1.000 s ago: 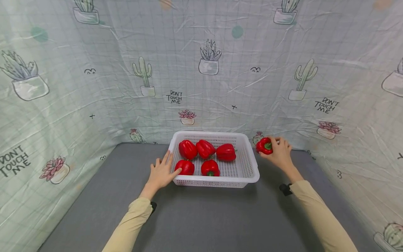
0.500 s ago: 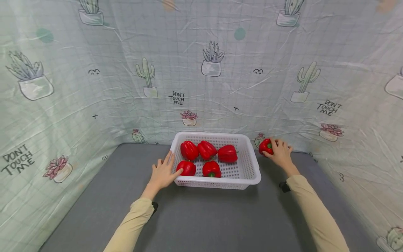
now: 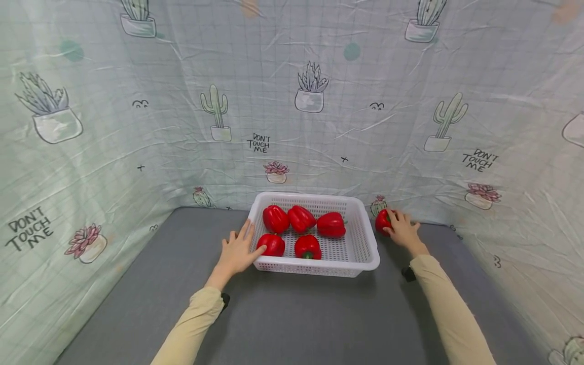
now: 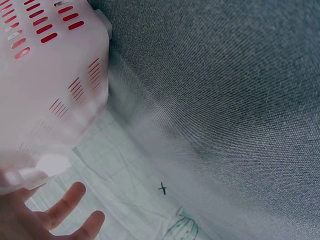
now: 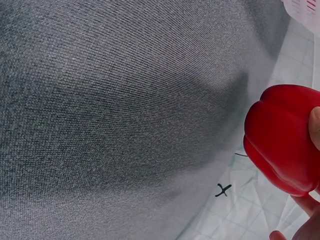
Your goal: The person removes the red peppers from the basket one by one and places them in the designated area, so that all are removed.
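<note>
In the head view, a white plastic basket (image 3: 319, 264) with slotted sides holds several red bell peppers (image 3: 331, 224). My left hand (image 3: 236, 253) rests at its left rim with fingers spread, the thumb reaching over the corner near a front bell pepper (image 3: 272, 245). The left wrist view shows straight fingertips (image 4: 75, 192) beside the basket wall (image 4: 55, 90). Just right of the basket, my right hand (image 3: 406, 234) grips another red bell pepper (image 3: 382, 222), close over the table. Up close in the right wrist view, that bell pepper (image 5: 282, 137) has its lobed end toward the table.
A dark grey cloth-covered table (image 3: 301, 314) lies under everything. Behind and at both sides hangs a pale curtain (image 3: 315, 147) printed with cacti, meeting the table's back edge just behind the basket.
My right hand has lowered the bell pepper toward the table beside the basket and turned it, so its green stem is now mostly hidden. My left hand has stayed at the rim.
</note>
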`<action>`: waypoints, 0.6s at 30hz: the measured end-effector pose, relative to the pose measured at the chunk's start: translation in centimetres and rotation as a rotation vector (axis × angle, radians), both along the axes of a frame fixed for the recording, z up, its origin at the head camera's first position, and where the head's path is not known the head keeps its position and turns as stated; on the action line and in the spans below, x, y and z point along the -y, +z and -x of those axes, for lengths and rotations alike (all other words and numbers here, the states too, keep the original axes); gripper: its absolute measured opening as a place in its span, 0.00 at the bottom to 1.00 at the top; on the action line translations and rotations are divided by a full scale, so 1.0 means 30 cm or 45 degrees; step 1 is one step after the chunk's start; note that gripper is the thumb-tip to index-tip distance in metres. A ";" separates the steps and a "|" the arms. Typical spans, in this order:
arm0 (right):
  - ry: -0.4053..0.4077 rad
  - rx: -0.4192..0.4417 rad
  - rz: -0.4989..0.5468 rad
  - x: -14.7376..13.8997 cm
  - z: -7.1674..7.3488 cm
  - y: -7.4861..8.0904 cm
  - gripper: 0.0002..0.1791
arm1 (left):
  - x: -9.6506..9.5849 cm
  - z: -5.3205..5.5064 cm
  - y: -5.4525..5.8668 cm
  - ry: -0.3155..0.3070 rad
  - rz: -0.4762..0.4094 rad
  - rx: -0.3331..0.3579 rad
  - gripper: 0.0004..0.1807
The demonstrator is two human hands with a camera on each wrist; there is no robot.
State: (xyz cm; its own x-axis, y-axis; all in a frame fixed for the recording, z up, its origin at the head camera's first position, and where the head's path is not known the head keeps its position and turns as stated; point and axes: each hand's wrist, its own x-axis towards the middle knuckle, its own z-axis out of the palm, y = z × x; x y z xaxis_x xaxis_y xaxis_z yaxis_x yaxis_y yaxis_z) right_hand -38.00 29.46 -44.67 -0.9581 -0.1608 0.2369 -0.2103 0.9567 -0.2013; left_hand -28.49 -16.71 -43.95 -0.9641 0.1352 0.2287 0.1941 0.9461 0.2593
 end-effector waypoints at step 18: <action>0.028 0.174 -0.016 -0.006 0.020 -0.029 0.32 | 0.001 0.000 -0.005 0.002 0.013 -0.015 0.42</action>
State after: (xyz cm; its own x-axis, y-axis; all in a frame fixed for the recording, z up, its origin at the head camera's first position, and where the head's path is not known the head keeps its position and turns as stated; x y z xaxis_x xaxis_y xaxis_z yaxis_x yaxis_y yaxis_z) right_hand -38.60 29.63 -45.55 -0.9775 -0.1843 0.1023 -0.2028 0.9547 -0.2177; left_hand -28.48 -16.74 -44.10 -0.9615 0.1358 0.2388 0.1954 0.9491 0.2469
